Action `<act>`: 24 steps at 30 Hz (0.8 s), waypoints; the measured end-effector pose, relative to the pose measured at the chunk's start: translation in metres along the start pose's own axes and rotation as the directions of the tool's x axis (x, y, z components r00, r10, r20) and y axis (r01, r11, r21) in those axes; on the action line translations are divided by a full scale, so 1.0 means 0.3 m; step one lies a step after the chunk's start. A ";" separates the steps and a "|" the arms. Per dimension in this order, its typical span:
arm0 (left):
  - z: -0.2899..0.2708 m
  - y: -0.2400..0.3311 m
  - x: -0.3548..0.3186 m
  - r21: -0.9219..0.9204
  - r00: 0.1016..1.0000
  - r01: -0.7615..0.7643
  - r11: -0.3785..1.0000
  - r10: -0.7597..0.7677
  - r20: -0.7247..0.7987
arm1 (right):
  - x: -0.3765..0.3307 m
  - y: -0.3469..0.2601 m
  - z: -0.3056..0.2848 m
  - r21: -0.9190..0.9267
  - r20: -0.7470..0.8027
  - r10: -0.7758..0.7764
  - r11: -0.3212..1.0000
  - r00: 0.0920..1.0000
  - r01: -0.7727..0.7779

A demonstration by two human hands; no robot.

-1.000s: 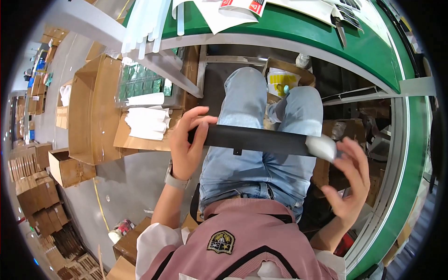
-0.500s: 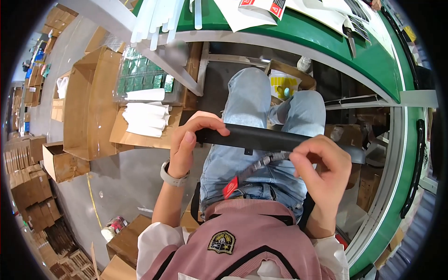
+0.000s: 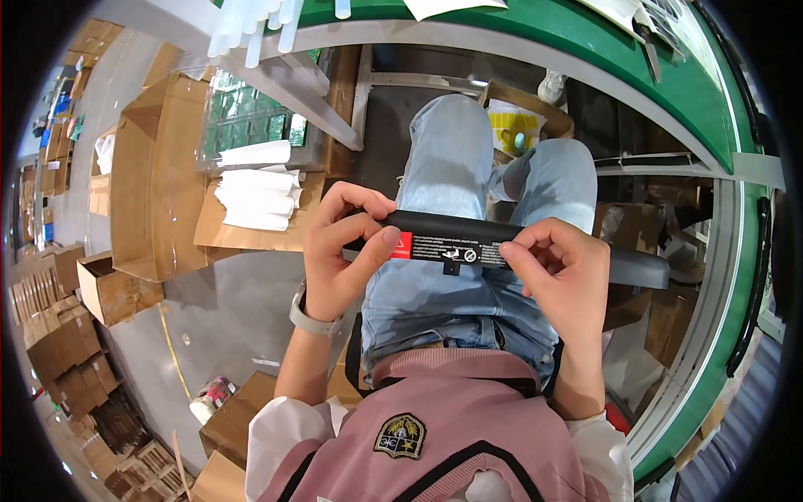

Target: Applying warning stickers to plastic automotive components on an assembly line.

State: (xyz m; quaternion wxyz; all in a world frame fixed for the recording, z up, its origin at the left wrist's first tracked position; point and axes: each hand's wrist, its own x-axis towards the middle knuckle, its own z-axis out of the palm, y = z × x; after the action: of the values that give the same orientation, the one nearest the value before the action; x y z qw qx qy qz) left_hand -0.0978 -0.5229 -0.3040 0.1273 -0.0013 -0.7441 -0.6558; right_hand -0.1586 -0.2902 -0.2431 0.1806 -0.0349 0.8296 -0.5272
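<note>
A long black bar (image 3: 460, 224) lies crosswise above my lap. My left hand (image 3: 345, 247) grips its left end, thumb on the red end of a black-and-red warning label (image 3: 443, 251). The label stretches along the near side of the bar. At its right end, my right hand (image 3: 562, 266) is closed, with thumb and fingertips at the label's edge. A small black tab (image 3: 452, 269) shows just below the label. Beyond my right hand, a dark grey rounded piece (image 3: 642, 268) sticks out; whether it joins the bar is hidden.
A green-topped table (image 3: 544, 42) with a pale metal frame curves ahead and to the right. Translucent tubes (image 3: 255, 29) overhang its left edge. Left are an open cardboard box (image 3: 155, 184), white rolled pieces (image 3: 255, 199) and clear trays (image 3: 251, 117). Another carton (image 3: 242, 418) stands lower left.
The warning label hung curled below the bar from my right hand; now it lies straight along the bar. My left thumb has come down onto its red end. The view has shifted slightly.
</note>
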 end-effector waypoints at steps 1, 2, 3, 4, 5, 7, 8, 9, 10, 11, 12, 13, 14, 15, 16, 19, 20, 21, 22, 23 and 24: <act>0.001 -0.002 -0.001 0.053 1.000 -0.016 0.998 0.017 -0.021 | 0.001 0.004 0.005 -0.022 0.001 -0.037 0.999 0.999 0.037; 0.002 -0.004 -0.002 0.055 1.000 -0.008 0.998 0.009 -0.016 | 0.002 0.008 0.010 -0.044 0.003 -0.074 0.996 0.997 0.074; 0.003 -0.007 -0.002 0.084 1.000 -0.012 0.996 0.014 -0.028 | 0.004 0.010 0.015 -0.040 0.004 -0.065 0.997 0.998 0.065; 0.002 -0.009 -0.004 0.113 0.999 -0.015 0.994 0.019 -0.041 | 0.005 0.011 0.021 -0.070 0.001 -0.094 0.993 0.996 0.094; 0.002 -0.011 -0.005 0.115 0.999 -0.006 0.993 0.011 -0.038 | 0.006 0.012 0.024 -0.099 0.000 -0.124 0.987 0.992 0.124; 0.001 -0.015 -0.005 0.155 0.998 -0.034 0.987 0.041 -0.041 | 0.004 0.012 0.025 -0.140 0.000 -0.154 0.978 0.988 0.153; 0.003 -0.016 -0.006 0.156 0.999 -0.026 0.987 0.033 -0.039 | 0.003 0.012 0.025 -0.185 -0.001 -0.193 0.964 0.981 0.189; 0.007 -0.016 -0.006 0.178 0.998 -0.033 0.983 0.042 -0.045 | 0.001 0.014 0.026 -0.183 0.001 -0.186 0.966 0.983 0.183; 0.009 -0.017 -0.006 0.201 0.997 -0.040 0.979 0.051 -0.049 | -0.001 0.017 0.027 -0.200 -0.008 -0.209 0.958 0.978 0.203; 0.010 -0.018 -0.005 0.201 0.998 -0.035 0.979 0.045 -0.046 | -0.002 0.020 0.029 -0.218 -0.017 -0.233 0.950 0.972 0.224; 0.011 -0.019 -0.003 0.226 0.997 -0.045 0.973 0.056 -0.045 | -0.002 0.023 0.030 -0.217 -0.017 -0.228 0.951 0.974 0.219; 0.008 -0.018 -0.005 0.254 0.997 -0.053 0.966 0.067 -0.045 | -0.002 0.026 0.035 -0.213 -0.019 -0.236 0.950 0.972 0.227; 0.005 -0.017 -0.006 0.258 0.997 -0.048 0.965 0.062 -0.046 | -0.003 0.029 0.040 -0.209 -0.020 -0.245 0.949 0.969 0.235; 0.002 -0.017 -0.005 0.282 0.997 -0.050 0.958 0.064 -0.041 | -0.003 0.030 0.043 -0.205 -0.017 -0.242 0.951 0.970 0.234; 0.003 -0.018 -0.001 0.300 0.997 -0.055 0.952 0.069 -0.034 | -0.002 0.028 0.041 -0.206 -0.019 -0.233 0.953 0.972 0.225; 0.005 -0.018 0.005 0.300 0.996 -0.069 0.951 0.083 -0.031 | -0.002 0.029 0.041 -0.206 -0.026 -0.228 0.954 0.973 0.218; 0.006 -0.017 0.004 0.305 0.996 -0.066 0.950 0.079 -0.031 | -0.002 0.029 0.043 -0.205 -0.031 -0.233 0.953 0.972 0.222; 0.009 -0.017 0.003 0.308 0.996 -0.071 0.949 0.087 -0.037 | -0.003 0.029 0.042 -0.200 -0.028 -0.231 0.954 0.972 0.221; 0.009 -0.019 0.000 0.311 0.995 -0.075 0.947 0.093 -0.045 | -0.005 0.029 0.042 -0.205 -0.025 -0.226 0.955 0.974 0.216; 0.008 -0.021 0.000 0.315 0.995 -0.070 0.946 0.088 -0.045 | -0.007 0.029 0.043 -0.210 -0.023 -0.221 0.955 0.975 0.211; 0.007 -0.022 0.002 0.328 0.994 -0.086 0.941 0.103 -0.034 | -0.009 0.029 0.045 -0.206 -0.019 -0.217 0.956 0.976 0.209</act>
State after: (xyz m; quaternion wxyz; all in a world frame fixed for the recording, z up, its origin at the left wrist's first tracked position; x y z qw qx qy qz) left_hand -0.0998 -0.5219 -0.3106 0.1760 0.0007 -0.8378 -0.5167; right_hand -0.1505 -0.2974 -0.2552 0.1010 -0.1315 0.8739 -0.4569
